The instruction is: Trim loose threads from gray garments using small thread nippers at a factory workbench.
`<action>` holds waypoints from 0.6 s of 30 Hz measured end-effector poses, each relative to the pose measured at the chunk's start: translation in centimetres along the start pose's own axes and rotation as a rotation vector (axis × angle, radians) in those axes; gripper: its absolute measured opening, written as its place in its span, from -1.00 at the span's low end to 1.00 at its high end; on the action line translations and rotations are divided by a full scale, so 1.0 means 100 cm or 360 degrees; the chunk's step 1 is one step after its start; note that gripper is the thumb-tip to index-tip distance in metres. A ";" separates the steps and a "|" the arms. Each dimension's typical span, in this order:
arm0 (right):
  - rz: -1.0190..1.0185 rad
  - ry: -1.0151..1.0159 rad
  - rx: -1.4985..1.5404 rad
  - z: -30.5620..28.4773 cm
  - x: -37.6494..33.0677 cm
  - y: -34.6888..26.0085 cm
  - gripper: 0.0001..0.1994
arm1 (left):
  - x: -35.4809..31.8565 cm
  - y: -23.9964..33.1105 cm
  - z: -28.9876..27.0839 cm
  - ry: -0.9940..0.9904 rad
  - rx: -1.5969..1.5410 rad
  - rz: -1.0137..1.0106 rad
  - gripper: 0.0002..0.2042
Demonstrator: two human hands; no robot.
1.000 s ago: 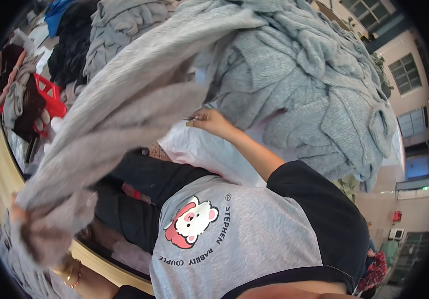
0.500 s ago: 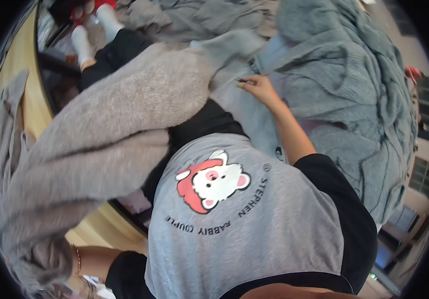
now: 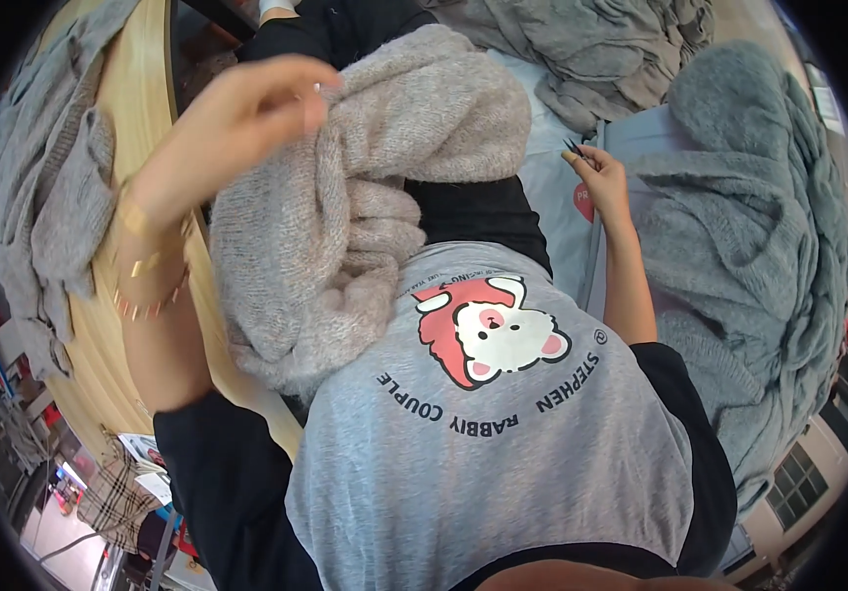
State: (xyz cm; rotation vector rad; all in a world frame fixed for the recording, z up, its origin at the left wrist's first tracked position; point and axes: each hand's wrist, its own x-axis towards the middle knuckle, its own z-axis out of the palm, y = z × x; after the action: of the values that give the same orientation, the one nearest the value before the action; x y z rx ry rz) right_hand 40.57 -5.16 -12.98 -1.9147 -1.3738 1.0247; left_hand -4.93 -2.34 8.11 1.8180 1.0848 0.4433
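Note:
My left hand (image 3: pixel 237 118) is raised at the upper left, its fingers pinching the top edge of a beige fuzzy knit sweater (image 3: pixel 365 207). The sweater lies bunched against my chest and lap, above my grey printed shirt (image 3: pixel 483 443). Several bracelets ring my left wrist. My right hand (image 3: pixel 603 187) reaches out to the right and grips a small dark pointed tool (image 3: pixel 575 148). It rests on a pale plastic bag (image 3: pixel 552 207), beside a heap of grey knit garments (image 3: pixel 749 256).
A curved wooden table edge (image 3: pixel 148 89) runs down the left, with a grey knit garment (image 3: pixel 39 197) draped over it. More grey knitwear (image 3: pixel 581 39) is piled at the top. Floor clutter shows at the lower left.
The beige sweater, stretched out long before, is now bunched up against my body. My left hand has come up into view holding it. My right hand stays near the bag.

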 end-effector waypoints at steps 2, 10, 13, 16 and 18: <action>-0.0022 -0.0064 0.0279 0.012 0.011 -0.009 -0.63 | 0.037 -0.072 -0.005 0.0438 0.0718 0.0041 -0.68; 0.0430 -0.0102 0.0830 0.001 0.026 -0.042 -0.70 | 0.174 -0.138 0.067 -0.0274 0.0754 0.0070 -0.56; 0.0461 -0.0060 0.0963 -0.007 0.029 -0.057 -0.70 | 0.205 -0.077 0.073 -0.0138 0.0442 -0.0162 -0.67; 0.0401 -0.0032 0.1192 -0.006 0.037 -0.061 -0.71 | 0.235 -0.035 0.047 0.0271 -0.0250 0.0107 -0.69; 0.0341 0.0008 0.1204 -0.006 0.039 -0.078 -0.71 | 0.253 -0.004 0.008 0.0316 -0.0635 0.0217 -0.77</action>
State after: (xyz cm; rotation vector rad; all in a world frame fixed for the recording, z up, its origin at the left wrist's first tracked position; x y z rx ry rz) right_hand 37.74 1.03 -7.47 -1.4865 -0.6266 1.3880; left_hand 9.15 18.24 3.61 1.5186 0.9261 0.8725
